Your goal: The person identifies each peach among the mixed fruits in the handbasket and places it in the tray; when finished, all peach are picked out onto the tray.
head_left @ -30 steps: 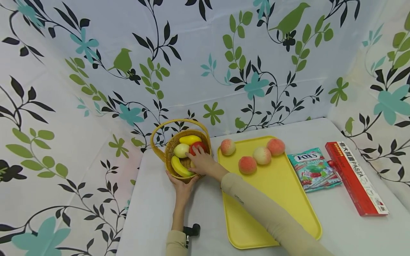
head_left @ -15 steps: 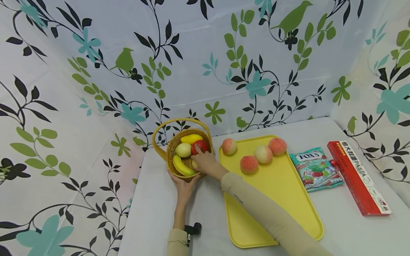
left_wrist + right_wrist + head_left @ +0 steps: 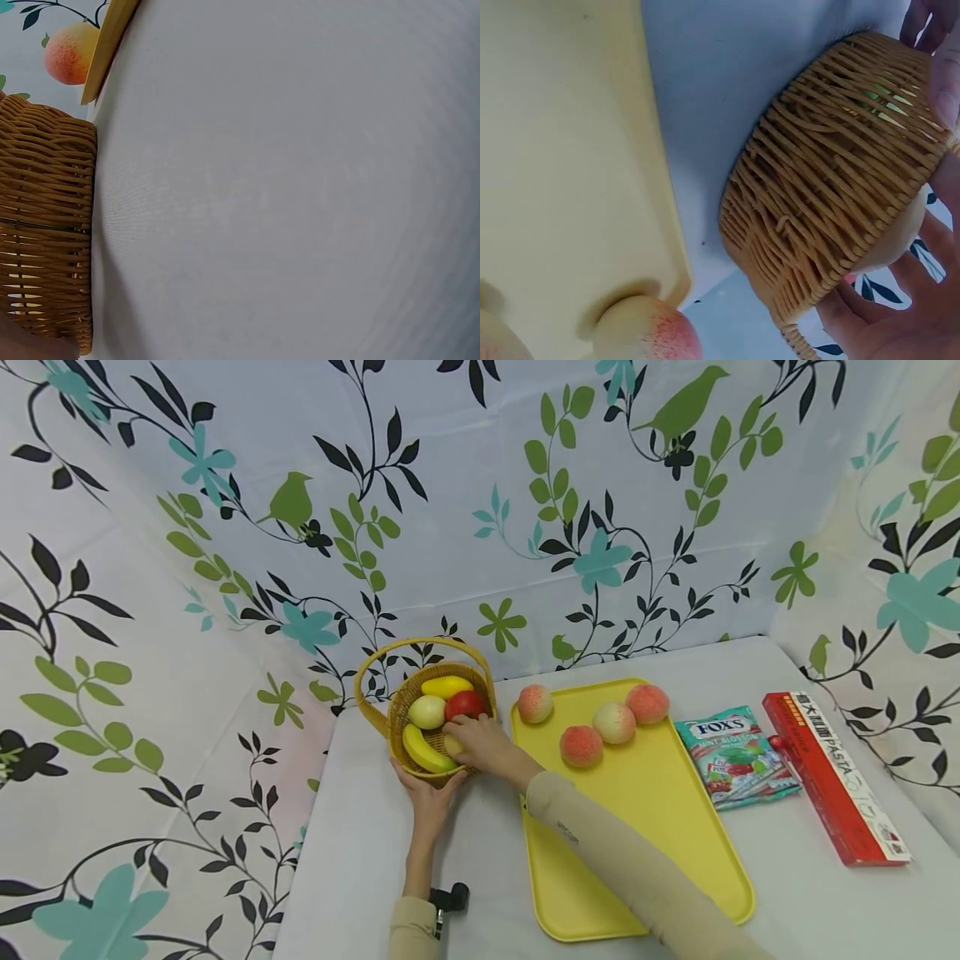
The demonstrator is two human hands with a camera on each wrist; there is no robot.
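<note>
A wicker basket [image 3: 398, 706] stands at the left of the table, tipped so its inside faces the head camera. My left hand [image 3: 427, 797] grips its near rim from below, thumb over the wicker in the right wrist view. Reaching in over the right rim, my right hand [image 3: 483, 743] has its fingers curled round a pale round fruit [image 3: 896, 241], largely hidden by the hand from above. Beside it in the basket lie a red apple [image 3: 465, 702], a pale green round fruit [image 3: 427, 712], a yellow fruit [image 3: 447, 686] and a banana [image 3: 424, 750].
Right of the basket lies a yellow tray [image 3: 637, 860] with several peaches [image 3: 581, 747] toward its far end, one [image 3: 535, 703] at the corner. Farther right are a candy bag [image 3: 735, 758] and a red pasta box [image 3: 832, 777]. Patterned cloth [image 3: 450, 552] hangs behind.
My right hand was spread over the red apple, then touched it with the index finger. Now its fingers have drawn back to the pale fruit and uncover the apple. The left hand stays put.
</note>
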